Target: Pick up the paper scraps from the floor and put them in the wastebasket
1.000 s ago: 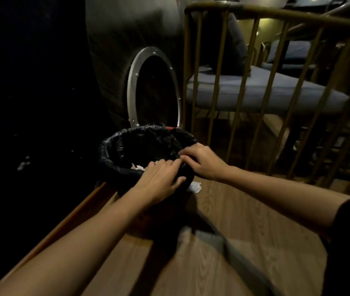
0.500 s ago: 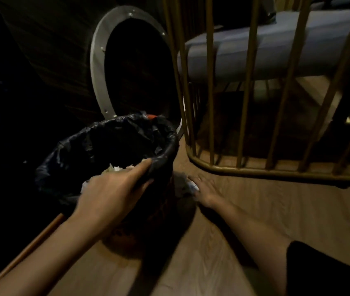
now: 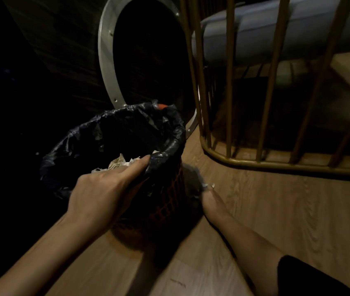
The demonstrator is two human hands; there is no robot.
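A red mesh wastebasket [image 3: 165,201] lined with a black plastic bag [image 3: 169,142] stands on the wooden floor, with crumpled paper [image 3: 120,162] inside. My left hand [image 3: 99,195] grips the near rim of the basket, fingers over the bag's edge. My right hand [image 3: 209,198] is down on the floor just right of the basket's base, fingers closed around a small white paper scrap [image 3: 207,185] that pokes out above them. The dim light hides the fingertips.
A gold metal railing [image 3: 229,161] curves along the floor at the right, with a grey cushioned seat [image 3: 298,33] behind it. A round metal-rimmed opening [image 3: 105,60] sits in the dark wall behind the basket. The left side is black.
My right hand left the basket rim, dropped to the floor beside the basket and closed on the scrap. My view moved lower and closer. The left hand stays on the rim.
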